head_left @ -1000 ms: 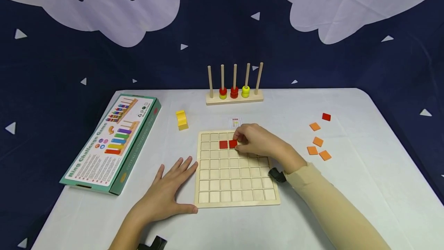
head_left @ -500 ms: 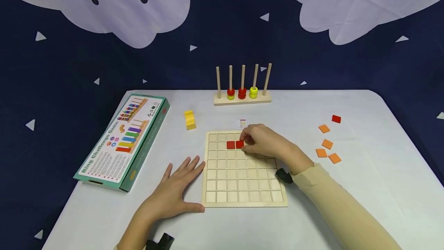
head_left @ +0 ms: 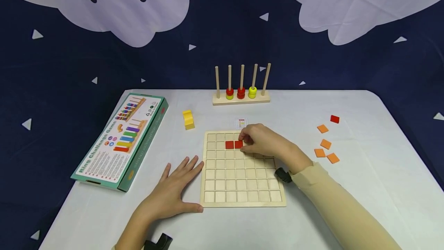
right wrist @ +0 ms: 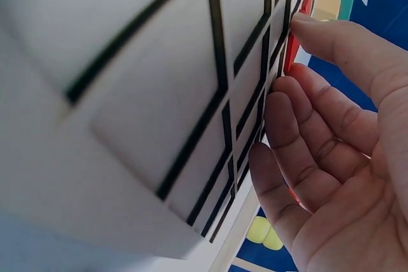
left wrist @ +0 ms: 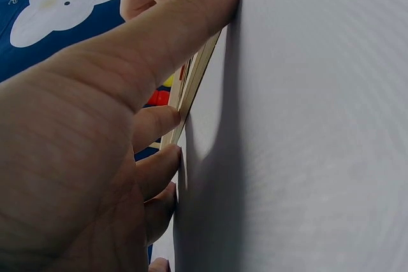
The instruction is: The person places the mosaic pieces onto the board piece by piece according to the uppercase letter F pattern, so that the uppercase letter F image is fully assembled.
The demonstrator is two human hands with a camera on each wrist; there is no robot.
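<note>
A wooden grid board [head_left: 242, 184] lies flat on the table in the head view. Two red square tiles sit side by side in its second row from the far edge. At the right one [head_left: 238, 144] is my right hand [head_left: 261, 141], thumb and index finger pinching it; the right wrist view shows the red tile [right wrist: 292, 52] between those two digits. The left red tile [head_left: 229, 145] is untouched. My left hand [head_left: 170, 197] rests beside the board's left edge, fingers spread, with the thumb and a fingertip against or close to that edge.
Several orange tiles [head_left: 320, 152] and one red tile [head_left: 334, 119] lie on the right. Behind the board are a small pattern card [head_left: 241, 123] and a peg stand [head_left: 241, 100] with red and yellow-green rings. A yellow wavy block [head_left: 188, 120] and a green game box [head_left: 119, 140] stand left.
The head view has shifted sideways, moving the whole scene rightward in the picture. Both hands and the two tiles on the board hold practically the same places.
</note>
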